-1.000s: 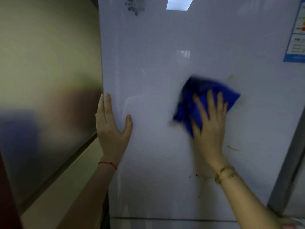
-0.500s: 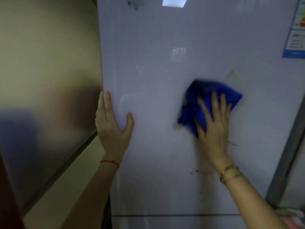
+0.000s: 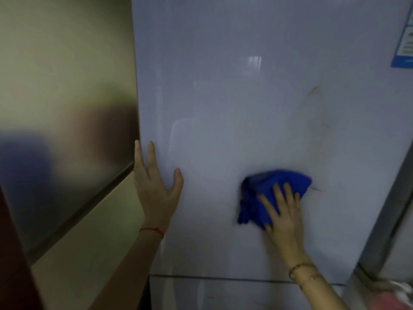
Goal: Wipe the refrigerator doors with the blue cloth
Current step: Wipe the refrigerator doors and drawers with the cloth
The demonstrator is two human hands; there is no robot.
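Lower now, the flat right hand (image 3: 282,211) presses the bunched blue cloth (image 3: 268,193) on the glossy white refrigerator door (image 3: 223,97) mid-wipe — the left hand (image 3: 154,186), open and empty, braces the edge — brown streaks (image 3: 315,90) above likely come next.

We count two hands: the left hand (image 3: 156,193) and the right hand (image 3: 282,211). Under the right one we see one cloth (image 3: 270,193). Both press on one upper door (image 3: 234,97); below them one seam (image 3: 223,278) parts it from a second door (image 3: 212,296), so two doors. One red string (image 3: 153,230) circles the left wrist, one bracelet (image 3: 300,270) the right. Up right of the right hand we find one label (image 3: 404,41).
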